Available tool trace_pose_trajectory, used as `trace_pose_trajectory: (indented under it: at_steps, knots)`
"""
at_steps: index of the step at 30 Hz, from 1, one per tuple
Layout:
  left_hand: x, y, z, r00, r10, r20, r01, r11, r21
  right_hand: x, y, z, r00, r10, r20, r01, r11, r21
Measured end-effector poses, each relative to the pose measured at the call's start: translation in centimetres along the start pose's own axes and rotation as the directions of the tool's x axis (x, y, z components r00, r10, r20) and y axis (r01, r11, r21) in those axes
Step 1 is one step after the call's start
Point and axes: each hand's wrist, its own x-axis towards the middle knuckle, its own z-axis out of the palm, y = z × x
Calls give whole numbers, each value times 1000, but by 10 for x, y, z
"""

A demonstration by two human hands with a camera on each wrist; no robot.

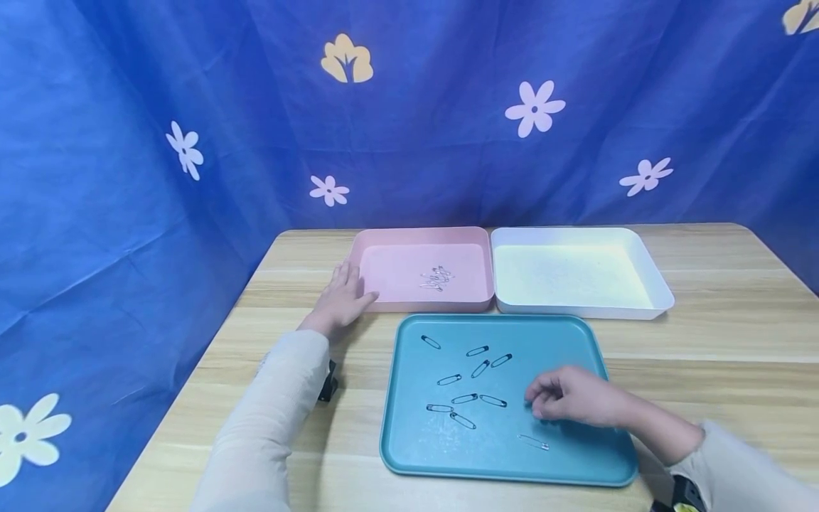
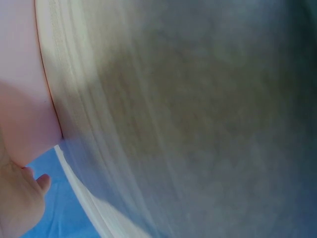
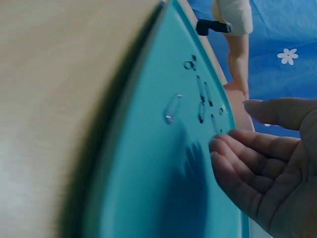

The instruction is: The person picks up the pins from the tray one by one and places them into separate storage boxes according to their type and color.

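My left hand (image 1: 340, 301) rests with straight fingers against the left wall of the pink tray (image 1: 393, 274). The left wrist view catches part of that hand (image 2: 20, 203) beside the tray wall. A small pile of silver safety pins (image 1: 438, 279) lies in the pink tray. Over the right part of the teal tray (image 1: 493, 455), my right hand (image 1: 579, 398) hovers with loosely bent fingers. In the right wrist view its thumb stands apart from the fingers, with nothing between. One silver safety pin (image 1: 542, 446) lies just below it; several black safety pins (image 1: 464, 399) are scattered to its left.
A white tray (image 1: 585, 311) stands right of the pink one, side by side behind the teal tray. All three sit on a wooden table (image 1: 723, 341). A blue curtain (image 1: 422, 128) with flower prints hangs behind and to the left.
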Motion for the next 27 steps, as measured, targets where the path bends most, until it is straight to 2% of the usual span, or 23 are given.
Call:
trace_pose_trajectory:
  at_steps: [3, 4, 10, 11, 17, 21, 27]
  knots:
    - [1, -2, 1, 1000, 7, -3, -7, 1000, -21, -6, 2, 5, 1000, 16, 23, -16, 1000, -13]
    - [6, -7, 6, 1000, 17, -9, -17, 1000, -26, -8, 3, 7, 1000, 17, 24, -16, 1000, -21]
    - [8, -10, 7, 999, 27, -22, -28, 999, -37, -15, 7, 19, 1000, 12, -24, -14, 995, -101]
    - [4, -5, 3, 1000, 19, -16, -19, 999, -33, -16, 7, 20, 999, 13, -31, -16, 993, -116]
    - [3, -2, 2, 1000, 1, 6, -2, 1000, 22, -17, 5, 31, 997, 44, -63, -56, 978, -201]
    - [3, -2, 2, 1000, 1, 4, -2, 1000, 28, -17, 7, 35, 996, 14, -92, -38, 962, -269]
    - [3, -1, 2, 1000, 0, 10, 0, 1000, 15, -15, 9, 35, 997, 15, -71, -33, 962, -270]
